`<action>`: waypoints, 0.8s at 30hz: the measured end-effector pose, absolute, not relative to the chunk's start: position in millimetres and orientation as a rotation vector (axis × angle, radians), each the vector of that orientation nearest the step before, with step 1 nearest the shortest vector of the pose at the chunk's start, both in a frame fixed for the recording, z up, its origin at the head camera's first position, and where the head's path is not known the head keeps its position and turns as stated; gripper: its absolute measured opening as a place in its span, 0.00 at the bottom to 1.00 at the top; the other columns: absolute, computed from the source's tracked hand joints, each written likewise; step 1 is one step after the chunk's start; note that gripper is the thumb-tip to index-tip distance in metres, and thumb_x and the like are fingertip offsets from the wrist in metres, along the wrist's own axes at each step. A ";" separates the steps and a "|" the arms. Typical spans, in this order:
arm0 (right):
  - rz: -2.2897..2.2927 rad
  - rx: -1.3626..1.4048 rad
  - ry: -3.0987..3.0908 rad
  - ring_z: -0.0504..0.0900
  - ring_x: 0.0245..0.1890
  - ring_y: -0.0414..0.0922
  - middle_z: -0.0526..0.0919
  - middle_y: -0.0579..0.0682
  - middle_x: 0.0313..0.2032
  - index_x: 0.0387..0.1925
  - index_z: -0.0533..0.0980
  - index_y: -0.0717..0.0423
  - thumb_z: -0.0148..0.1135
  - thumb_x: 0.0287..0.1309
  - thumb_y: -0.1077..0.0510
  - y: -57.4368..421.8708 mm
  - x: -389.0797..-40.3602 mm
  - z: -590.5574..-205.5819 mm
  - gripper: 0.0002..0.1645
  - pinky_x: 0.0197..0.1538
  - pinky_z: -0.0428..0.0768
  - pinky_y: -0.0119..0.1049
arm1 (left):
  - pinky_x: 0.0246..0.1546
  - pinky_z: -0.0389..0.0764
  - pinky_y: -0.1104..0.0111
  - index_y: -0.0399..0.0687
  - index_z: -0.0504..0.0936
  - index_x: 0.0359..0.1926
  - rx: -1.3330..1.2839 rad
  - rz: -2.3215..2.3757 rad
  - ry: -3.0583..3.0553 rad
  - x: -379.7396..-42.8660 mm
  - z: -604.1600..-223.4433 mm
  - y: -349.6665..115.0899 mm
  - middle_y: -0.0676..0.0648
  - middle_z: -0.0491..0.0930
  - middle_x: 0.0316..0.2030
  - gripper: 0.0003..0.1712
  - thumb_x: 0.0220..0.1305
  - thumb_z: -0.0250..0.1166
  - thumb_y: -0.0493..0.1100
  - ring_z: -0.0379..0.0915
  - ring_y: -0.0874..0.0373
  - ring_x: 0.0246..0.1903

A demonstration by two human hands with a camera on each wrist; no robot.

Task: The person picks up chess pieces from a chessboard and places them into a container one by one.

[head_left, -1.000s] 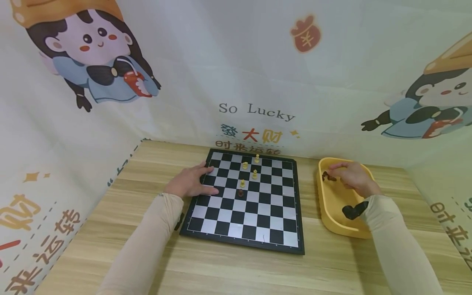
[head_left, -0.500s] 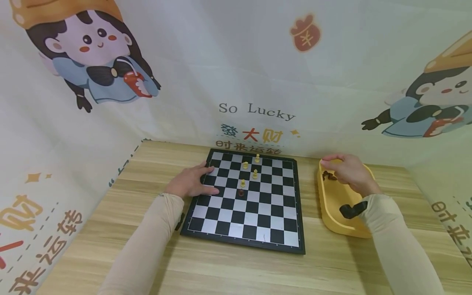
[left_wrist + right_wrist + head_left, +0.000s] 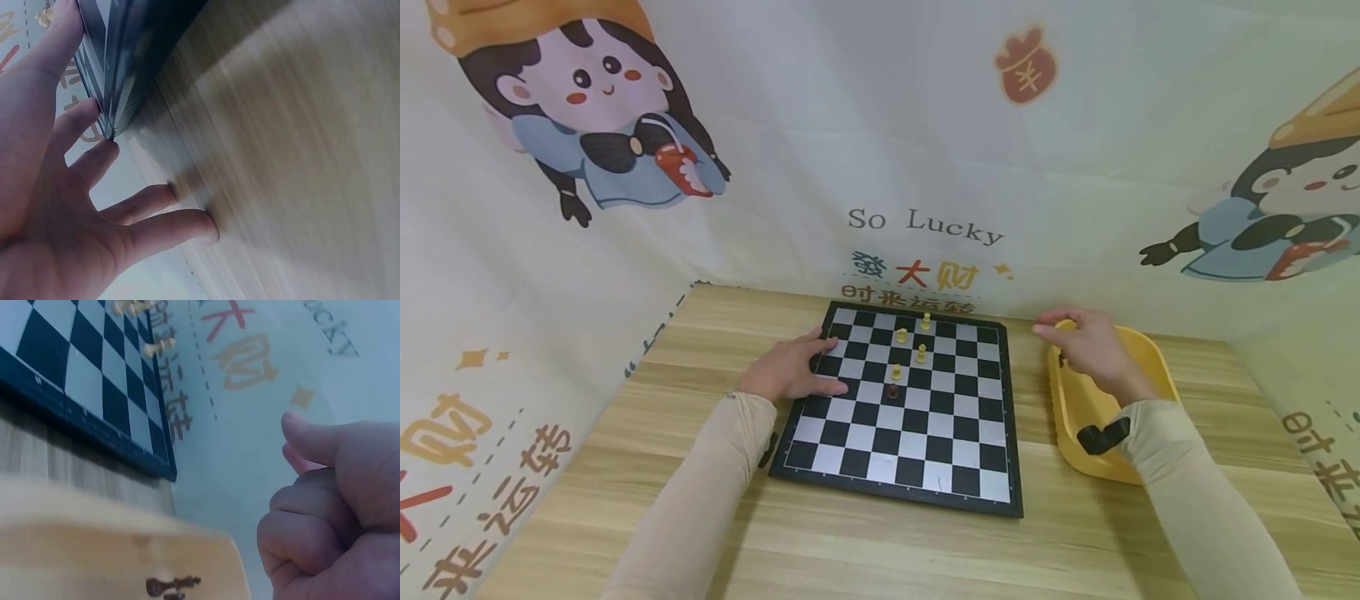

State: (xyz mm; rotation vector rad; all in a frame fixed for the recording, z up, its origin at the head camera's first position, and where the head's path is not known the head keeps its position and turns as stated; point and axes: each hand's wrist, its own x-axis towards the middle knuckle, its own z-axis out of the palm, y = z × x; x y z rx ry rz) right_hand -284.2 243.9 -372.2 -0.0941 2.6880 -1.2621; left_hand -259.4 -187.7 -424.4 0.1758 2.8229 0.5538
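My left hand rests spread at the left edge of a black-and-white chessboard; its thumb and a finger reach over the top. In the left wrist view, other fingers come down at the wooden table beside the board. My right hand is raised over the far-left rim of a yellow tray. Its thumb and index finger come together while the other fingers curl; I cannot tell whether a piece is pinched there. Several cream chess pieces, one a pawn, and a brown piece stand on the board.
Dark brown chess pieces lie in the tray, right of the board. A strip of wooden table separates board and tray. Printed cloth hangs behind and at both sides.
My right hand has risen from the brown pieces in the tray and shifted left, to the tray's rim. My left hand and the pieces on the board have stayed put.
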 end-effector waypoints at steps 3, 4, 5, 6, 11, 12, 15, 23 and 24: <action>-1.236 -0.128 2.708 0.64 0.14 0.38 0.68 0.40 0.18 0.63 0.76 0.57 0.61 0.71 0.44 234.7 -283.4 -371.9 0.28 0.19 0.67 0.30 | 0.76 0.61 0.41 0.60 0.62 0.78 0.173 0.556 2.822 -259.5 -424.1 -187.2 0.43 0.47 0.82 0.54 0.55 0.72 0.69 0.49 0.34 0.79; -1.231 -0.143 2.712 0.63 0.13 0.38 0.64 0.38 0.15 0.62 0.76 0.56 0.61 0.70 0.44 231.4 -283.0 -371.8 0.28 0.18 0.65 0.30 | 0.76 0.61 0.41 0.60 0.62 0.78 0.170 0.558 2.822 -259.4 -424.0 -187.1 0.43 0.47 0.82 0.54 0.55 0.72 0.69 0.49 0.35 0.79; -1.232 -0.160 2.711 0.62 0.12 0.38 0.61 0.37 0.13 0.62 0.76 0.56 0.61 0.70 0.44 228.1 -282.5 -371.8 0.28 0.18 0.64 0.30 | 0.76 0.61 0.41 0.60 0.62 0.78 0.168 0.558 2.821 -259.4 -423.9 -187.1 0.44 0.47 0.82 0.54 0.55 0.72 0.69 0.49 0.35 0.79; -1.228 -0.177 2.714 0.61 0.12 0.38 0.60 0.36 0.13 0.62 0.76 0.56 0.61 0.70 0.44 224.7 -281.8 -371.8 0.28 0.18 0.63 0.29 | 0.76 0.61 0.41 0.60 0.62 0.78 0.166 0.559 2.821 -259.7 -424.3 -187.1 0.44 0.47 0.82 0.54 0.55 0.72 0.69 0.49 0.35 0.79; -1.207 -0.249 2.715 0.60 0.12 0.39 0.61 0.38 0.14 0.60 0.78 0.53 0.64 0.68 0.43 205.1 -274.4 -369.4 0.26 0.18 0.61 0.31 | 0.75 0.61 0.40 0.60 0.62 0.78 0.171 0.547 2.820 -260.6 -425.5 -188.2 0.43 0.47 0.82 0.54 0.55 0.72 0.70 0.49 0.33 0.78; -1.193 -0.262 2.716 0.59 0.12 0.40 0.61 0.38 0.14 0.59 0.78 0.51 0.64 0.68 0.42 200.5 -272.8 -368.7 0.26 0.18 0.61 0.31 | 0.75 0.62 0.40 0.60 0.62 0.78 0.174 0.542 2.822 -260.6 -425.5 -188.8 0.43 0.47 0.82 0.54 0.55 0.72 0.70 0.50 0.33 0.78; -1.187 -0.305 2.693 0.58 0.11 0.40 0.58 0.39 0.12 0.58 0.79 0.50 0.66 0.66 0.43 187.9 -267.9 -366.4 0.24 0.16 0.58 0.32 | 0.75 0.62 0.41 0.60 0.62 0.78 0.177 0.533 2.827 -260.7 -425.5 -188.8 0.44 0.48 0.82 0.55 0.55 0.72 0.70 0.51 0.34 0.78; -1.203 -0.386 2.668 0.62 0.15 0.41 0.67 0.40 0.15 0.56 0.80 0.52 0.67 0.66 0.47 160.1 -264.3 -369.2 0.22 0.21 0.64 0.33 | 0.75 0.63 0.41 0.60 0.62 0.78 0.177 0.537 2.827 -260.2 -424.4 -188.6 0.44 0.48 0.82 0.55 0.54 0.72 0.70 0.51 0.34 0.78; -1.206 -0.401 2.671 0.64 0.16 0.42 0.70 0.41 0.17 0.56 0.80 0.52 0.67 0.66 0.48 156.6 -264.1 -370.6 0.21 0.23 0.65 0.34 | 0.75 0.63 0.41 0.60 0.62 0.78 0.178 0.541 2.826 -259.9 -424.3 -188.6 0.44 0.48 0.82 0.55 0.54 0.72 0.70 0.51 0.34 0.78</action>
